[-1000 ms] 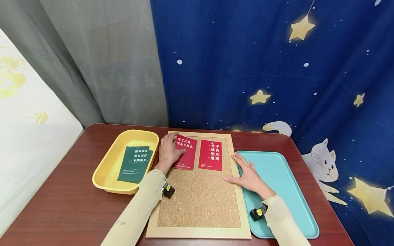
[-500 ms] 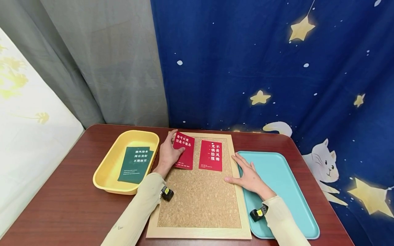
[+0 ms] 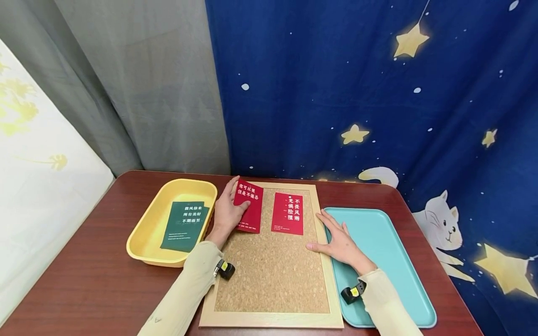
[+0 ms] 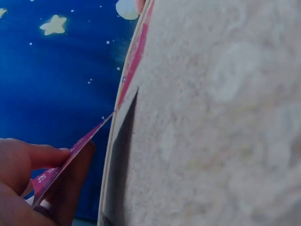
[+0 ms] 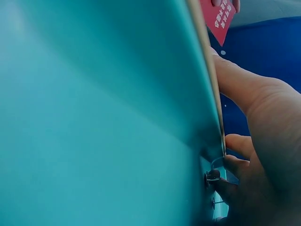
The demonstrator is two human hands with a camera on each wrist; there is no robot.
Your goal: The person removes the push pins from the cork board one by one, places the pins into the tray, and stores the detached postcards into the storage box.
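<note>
My left hand (image 3: 228, 212) pinches a red card (image 3: 251, 210) with white lettering by its left side, thumb on the printed face. In the left wrist view this card (image 4: 75, 153) slants up off the cork board (image 3: 273, 275), its far edge close to the surface. A second red card (image 3: 287, 213) lies flat on the board to the right, a small white pin (image 3: 289, 197) at its top. On the board's right wooden border rests my right hand (image 3: 342, 240), fingers spread and holding nothing. Part of the pinched card is hidden behind the left fingers and thumb.
Left of the board stands a yellow basin (image 3: 140, 233) with green cards (image 3: 183, 226) in it. A turquoise tray (image 3: 378, 261) lies against the board's right side; small clear pins (image 5: 212, 175) show in it in the right wrist view. A curtain (image 3: 294, 93) hangs behind the table.
My left hand has drawn the pinched red card a little to the left, widening the gap to the second card. The right hand has stayed in place.
</note>
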